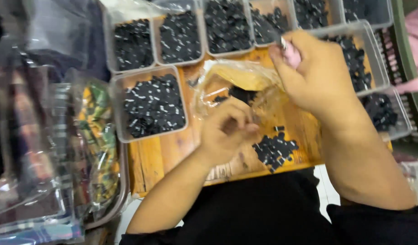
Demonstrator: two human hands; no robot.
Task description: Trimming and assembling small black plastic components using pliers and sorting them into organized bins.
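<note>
Left hand (227, 131) curled, fingertips hidden; can't tell what it pinches. Right hand (315, 75) covers most of a pink thing (291, 55). Bins (227, 27) along top cut off. Clear bags (41, 149) at left blurred, contents unreadable.

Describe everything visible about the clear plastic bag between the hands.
The clear plastic bag is thin, crinkled and glossy, lying open on the wooden board. A few small black pieces sit inside. The left hand overlaps its near edge; the right hand is over its far side. Actual grip cannot be told.
</note>
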